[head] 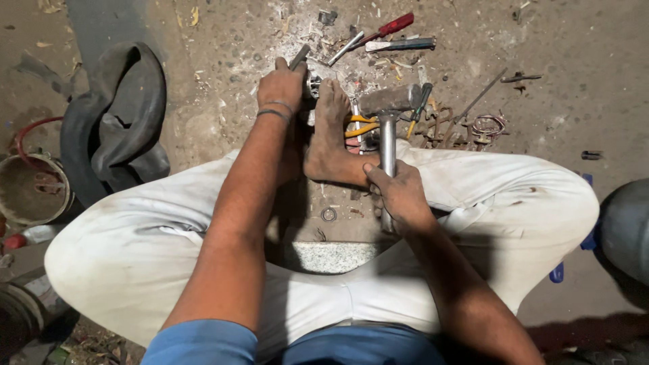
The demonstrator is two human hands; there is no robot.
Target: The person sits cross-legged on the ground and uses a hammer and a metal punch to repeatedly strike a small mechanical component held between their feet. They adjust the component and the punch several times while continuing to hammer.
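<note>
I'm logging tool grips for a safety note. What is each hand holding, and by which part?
The right hand grips a hammer low on its metal handle. The left hand holds a chisel-like metal rod around its shaft.

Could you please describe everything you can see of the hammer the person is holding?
The hammer has a blocky grey metal head, dull and worn, on a round, bare metal handle that looks like a steel tube. The right hand grips the handle low down, so the handle points away from the person and the head lies crosswise at the far end. The head sits raised beside the bare foot, above yellow-handled pliers on the dusty ground. Whether it touches anything below is unclear.
</note>
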